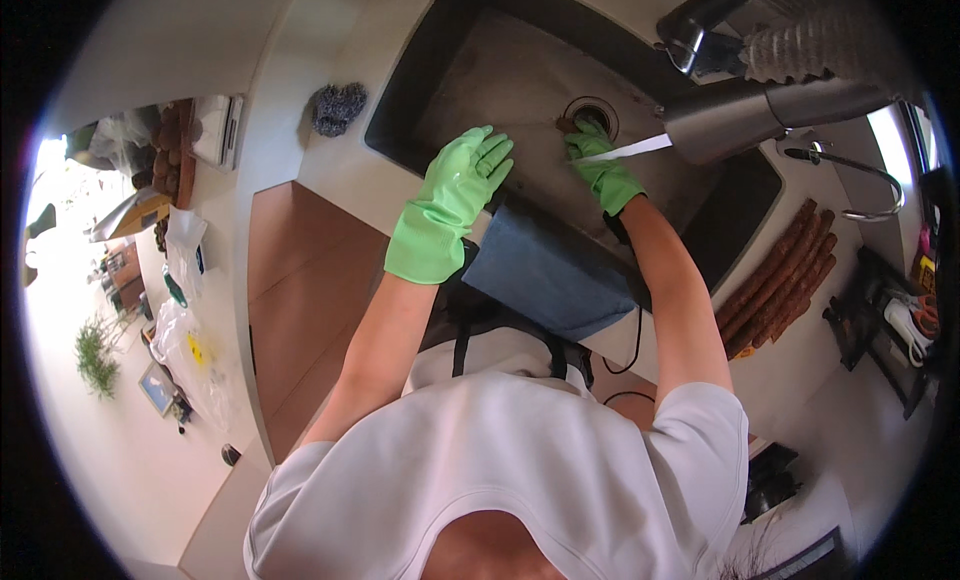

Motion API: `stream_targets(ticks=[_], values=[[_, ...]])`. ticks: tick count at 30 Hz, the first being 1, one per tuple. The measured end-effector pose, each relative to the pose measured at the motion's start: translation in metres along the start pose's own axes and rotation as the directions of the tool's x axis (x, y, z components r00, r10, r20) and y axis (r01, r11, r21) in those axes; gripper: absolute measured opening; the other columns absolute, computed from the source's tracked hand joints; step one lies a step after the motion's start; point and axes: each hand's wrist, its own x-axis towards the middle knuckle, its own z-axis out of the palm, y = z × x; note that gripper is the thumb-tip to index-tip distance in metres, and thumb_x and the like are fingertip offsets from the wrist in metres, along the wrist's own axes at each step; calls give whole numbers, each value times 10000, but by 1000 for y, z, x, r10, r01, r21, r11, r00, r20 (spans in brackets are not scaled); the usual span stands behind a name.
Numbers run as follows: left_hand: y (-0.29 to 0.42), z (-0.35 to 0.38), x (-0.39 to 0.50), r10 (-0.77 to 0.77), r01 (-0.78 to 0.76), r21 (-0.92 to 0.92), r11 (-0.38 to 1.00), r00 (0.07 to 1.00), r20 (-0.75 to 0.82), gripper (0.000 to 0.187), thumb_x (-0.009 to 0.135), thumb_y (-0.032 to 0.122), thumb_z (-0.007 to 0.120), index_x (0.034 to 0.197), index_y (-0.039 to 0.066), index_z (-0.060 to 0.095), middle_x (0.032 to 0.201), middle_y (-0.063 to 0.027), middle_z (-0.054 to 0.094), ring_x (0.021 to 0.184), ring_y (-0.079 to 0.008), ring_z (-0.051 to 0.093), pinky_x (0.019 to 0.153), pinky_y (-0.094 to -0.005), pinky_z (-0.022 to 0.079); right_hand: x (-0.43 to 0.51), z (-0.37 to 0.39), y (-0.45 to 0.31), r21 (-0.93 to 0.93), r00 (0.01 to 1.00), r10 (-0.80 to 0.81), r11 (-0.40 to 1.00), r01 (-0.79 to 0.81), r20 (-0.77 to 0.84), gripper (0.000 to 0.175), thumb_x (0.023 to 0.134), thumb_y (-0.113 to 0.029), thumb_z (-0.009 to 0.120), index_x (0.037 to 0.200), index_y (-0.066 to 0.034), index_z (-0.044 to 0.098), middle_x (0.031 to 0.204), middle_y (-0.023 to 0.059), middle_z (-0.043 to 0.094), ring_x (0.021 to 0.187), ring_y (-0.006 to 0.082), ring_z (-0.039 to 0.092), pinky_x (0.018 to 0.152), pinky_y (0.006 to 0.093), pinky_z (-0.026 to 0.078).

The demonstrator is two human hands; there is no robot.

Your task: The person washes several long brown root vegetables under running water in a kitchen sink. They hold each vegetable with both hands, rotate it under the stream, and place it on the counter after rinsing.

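Both my hands wear green rubber gloves. My left hand point(471, 175) is over the front edge of the dark sink point(517, 62), fingers extended and slightly apart, holding nothing. Deeper in the basin, my right hand point(598, 156) reaches to the round drain point(604, 107), its fingertips partly hidden at the opening. A small brown piece point(565, 125) lies against its fingers; whether they grip it cannot be made out. From the dark faucet point(720, 122), a stream of water point(626, 149) falls across the right glove. Between my arms, a blue cloth point(547, 272) drapes over the sink's front edge.
A metal scourer point(337, 109) sits on the counter left of the sink. Several long brown root-like sticks point(780, 280) lie on the right counter, near a black rack point(874, 310). A thin curved metal spout point(877, 179) stands behind them. Plastic bags point(191, 355) occupy the far-left counter.
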Motion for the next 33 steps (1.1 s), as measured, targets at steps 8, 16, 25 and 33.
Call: stream_targets(ticks=[8, 16, 25, 33], values=[[-35, -8, 25, 30, -40, 70, 997, 990, 135, 435, 1024, 178, 497, 1371, -81, 457, 1415, -260, 491, 1343, -354, 491, 1137, -451, 409, -74, -75, -42, 923, 942, 258, 262, -283, 215, 164, 880, -8, 693, 1035, 37, 669, 973, 111, 689, 851, 213, 684, 761, 341, 594], [-95, 52, 9, 112, -244, 537, 808, 957, 267, 325, 1034, 127, 497, 1349, 67, 553, 1189, -57, 605, 1048, -134, 551, 957, -279, 461, -128, -115, -123, 874, 922, 353, 485, -34, -160, 274, 993, -124, 588, 1225, 19, 563, 1055, 148, 677, 913, 228, 672, 754, 345, 535], [-117, 63, 27, 268, -396, 426, 814, 905, 329, 203, 1053, 200, 463, 1070, 65, 614, 994, -61, 652, 896, -168, 611, 820, -309, 512, -139, -115, -152, 936, 823, 510, 344, 74, -252, 323, 1071, -244, 448, 1249, -17, 595, 1057, 143, 691, 901, 218, 646, 804, 356, 513], [-84, 68, 18, 32, -124, 265, 956, 944, 328, 330, 1073, 314, 494, 988, 51, 673, 939, -79, 714, 823, -171, 663, 781, -323, 543, -156, -148, -145, 993, 893, 450, -102, 57, -5, 339, 1077, -335, 456, 1168, -87, 670, 914, 12, 659, 681, 58, 515, 579, 218, 394]])
